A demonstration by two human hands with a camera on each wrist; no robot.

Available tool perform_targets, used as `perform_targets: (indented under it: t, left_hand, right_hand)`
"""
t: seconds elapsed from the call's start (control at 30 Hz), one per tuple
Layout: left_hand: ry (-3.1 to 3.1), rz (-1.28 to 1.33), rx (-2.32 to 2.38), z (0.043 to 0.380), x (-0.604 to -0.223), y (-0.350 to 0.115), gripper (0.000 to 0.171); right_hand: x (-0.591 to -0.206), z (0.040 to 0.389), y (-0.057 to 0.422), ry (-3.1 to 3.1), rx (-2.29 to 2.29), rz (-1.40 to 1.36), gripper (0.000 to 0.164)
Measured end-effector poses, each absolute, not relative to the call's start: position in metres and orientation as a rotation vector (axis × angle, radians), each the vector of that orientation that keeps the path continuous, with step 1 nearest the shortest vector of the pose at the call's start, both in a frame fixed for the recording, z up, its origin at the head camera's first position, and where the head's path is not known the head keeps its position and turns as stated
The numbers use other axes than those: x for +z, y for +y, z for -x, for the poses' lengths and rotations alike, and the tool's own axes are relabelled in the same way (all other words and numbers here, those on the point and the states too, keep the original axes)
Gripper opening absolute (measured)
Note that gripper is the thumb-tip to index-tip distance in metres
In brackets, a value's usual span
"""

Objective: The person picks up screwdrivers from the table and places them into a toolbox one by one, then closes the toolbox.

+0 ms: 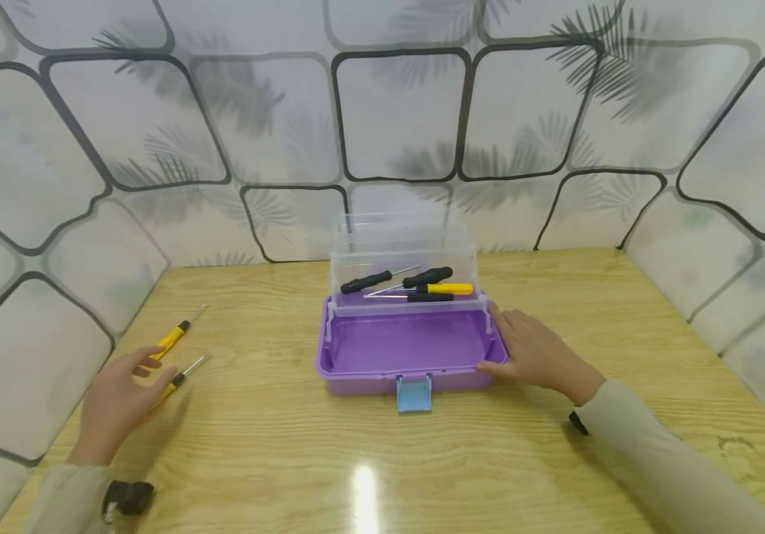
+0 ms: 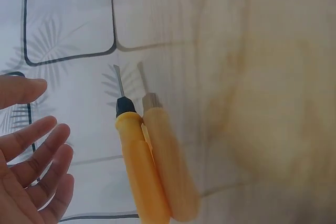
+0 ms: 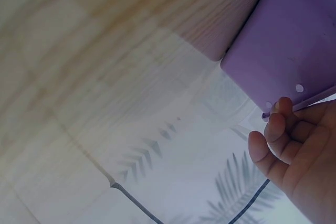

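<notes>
A purple toolbox (image 1: 359, 385) with a blue latch (image 1: 414, 394) stands with its clear lid raised. At its right end my right hand (image 1: 534, 348) holds the side, thumb over the rim near the front corner. In the right wrist view, bent fingers (image 3: 277, 129) meet the edge of the purple wall. On the left, my left hand (image 1: 118, 397) hovers with spread fingers over two yellow-handled screwdrivers, one farther (image 1: 172, 340) and one nearer (image 1: 172, 387), partly covered. The left wrist view shows a yellow screwdriver (image 2: 137, 166) apart from my fingertips, beside what looks like its reflection.
A clear tray (image 1: 342, 305) at the back of the toolbox carries several screwdrivers, black-handled (image 1: 365, 282) and one yellow (image 1: 449, 288). The wooden tabletop (image 1: 276, 460) meets patterned wall cloth (image 1: 396, 119) at the back and both sides.
</notes>
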State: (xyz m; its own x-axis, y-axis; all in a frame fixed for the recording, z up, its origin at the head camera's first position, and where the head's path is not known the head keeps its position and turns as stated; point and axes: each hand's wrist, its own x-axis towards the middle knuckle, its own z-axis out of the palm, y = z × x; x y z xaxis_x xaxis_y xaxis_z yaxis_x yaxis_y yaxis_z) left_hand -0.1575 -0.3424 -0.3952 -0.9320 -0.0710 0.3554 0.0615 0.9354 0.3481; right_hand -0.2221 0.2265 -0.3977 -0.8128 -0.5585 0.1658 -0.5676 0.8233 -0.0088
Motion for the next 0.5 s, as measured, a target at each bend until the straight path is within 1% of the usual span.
perform_targets:
  t: [0.5]
  left_hand:
    - [-2.774, -0.044, -0.689, 0.1489, -0.4026, -0.3525, 0.046]
  right_hand:
    - [-0.3967, 0.2219, 0.2262, -2.846, 0.089, -0.896, 0.101]
